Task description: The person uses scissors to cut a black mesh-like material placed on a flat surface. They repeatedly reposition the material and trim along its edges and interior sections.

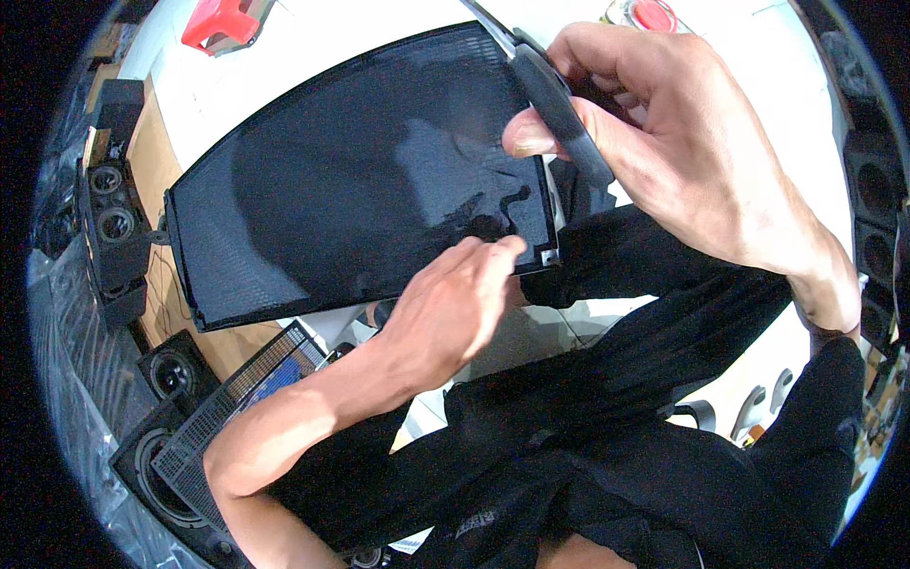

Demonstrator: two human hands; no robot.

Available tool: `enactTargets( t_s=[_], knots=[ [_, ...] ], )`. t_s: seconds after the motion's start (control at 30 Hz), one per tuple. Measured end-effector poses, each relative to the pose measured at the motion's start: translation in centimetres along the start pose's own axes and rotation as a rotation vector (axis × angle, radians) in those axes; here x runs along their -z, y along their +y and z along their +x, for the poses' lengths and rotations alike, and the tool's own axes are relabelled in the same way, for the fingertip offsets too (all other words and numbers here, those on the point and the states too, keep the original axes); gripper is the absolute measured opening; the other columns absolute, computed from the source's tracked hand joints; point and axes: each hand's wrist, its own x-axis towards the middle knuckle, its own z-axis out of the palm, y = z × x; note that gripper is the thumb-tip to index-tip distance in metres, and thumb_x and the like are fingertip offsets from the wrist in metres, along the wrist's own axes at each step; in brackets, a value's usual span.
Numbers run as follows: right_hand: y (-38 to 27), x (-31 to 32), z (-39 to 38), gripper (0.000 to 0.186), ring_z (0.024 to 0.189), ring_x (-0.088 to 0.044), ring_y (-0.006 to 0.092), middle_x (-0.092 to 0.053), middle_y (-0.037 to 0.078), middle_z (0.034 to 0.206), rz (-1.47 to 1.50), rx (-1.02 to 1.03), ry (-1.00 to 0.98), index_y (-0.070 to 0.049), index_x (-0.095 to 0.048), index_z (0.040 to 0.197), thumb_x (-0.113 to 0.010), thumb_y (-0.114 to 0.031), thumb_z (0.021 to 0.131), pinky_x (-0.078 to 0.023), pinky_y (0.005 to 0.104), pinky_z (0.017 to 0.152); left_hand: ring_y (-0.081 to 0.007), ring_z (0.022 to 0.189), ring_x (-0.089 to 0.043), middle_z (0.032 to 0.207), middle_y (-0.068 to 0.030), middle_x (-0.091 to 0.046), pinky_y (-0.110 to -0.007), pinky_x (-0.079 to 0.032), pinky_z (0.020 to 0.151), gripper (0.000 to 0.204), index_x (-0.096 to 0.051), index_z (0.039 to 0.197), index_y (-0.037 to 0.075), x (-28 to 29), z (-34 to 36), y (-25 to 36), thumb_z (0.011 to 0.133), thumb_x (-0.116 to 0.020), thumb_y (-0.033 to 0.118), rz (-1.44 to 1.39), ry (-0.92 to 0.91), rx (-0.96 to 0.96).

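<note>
- Head view, the only feed I get: black curved panel sits centre-left, in front of the person, over a white surface; small silvery square at its lower right corner.
- Left hand: on the panel's near edge, close to that corner; fingers bunched together, beside a dark rumpled patch. I can't tell if the fingertips pinch anything; they're partly hidden.
- Right hand: thumb and curled fingers gripping a black-handled tool, thin metal end pointing up-left. Tool overlaps the panel's right end in my view; I can't tell if they touch.
- Below the panel I see legs in black trousers.
- Left side: black speaker box with two round cones, perforated grille near the left forearm, clear plastic sheet at the rim.
- Top: red object beyond the panel, round red-centred item past the right hand.
</note>
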Motion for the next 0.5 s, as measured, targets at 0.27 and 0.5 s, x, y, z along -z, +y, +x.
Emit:
enactTargets(
  t_s=[0.27,0.5],
  knots=[
    [-0.4,-0.1,0.0,0.031,0.061,-0.044,0.0062,-0.049,-0.001,0.066,0.061,0.020,-0.009,0.001,-0.064,0.090,-0.077,-0.028,0.088,-0.038,0.0255,0.057,-0.0317,0.096,-0.067,0.105,-0.0175,-0.064,-0.039,-0.056,0.086,0.065,-0.039,0.138,0.000,-1.2,0.9,0.4,0.081,-0.070,-0.004,-0.161,0.044,0.003],
    [-0.8,0.8,-0.3,0.028,0.067,-0.054,0.0070,-0.058,0.002,0.072,0.025,0.008,-0.024,0.002,-0.064,0.094,-0.074,-0.025,0.092,-0.045,0.0250,0.063,-0.0308,0.090,-0.067,0.097,-0.0135,-0.063,-0.038,-0.057,0.081,0.056,-0.048,0.131,0.001,3.1,-3.7,-0.5,0.081,-0.074,-0.003,0.149,0.012,0.154]
  ],
)
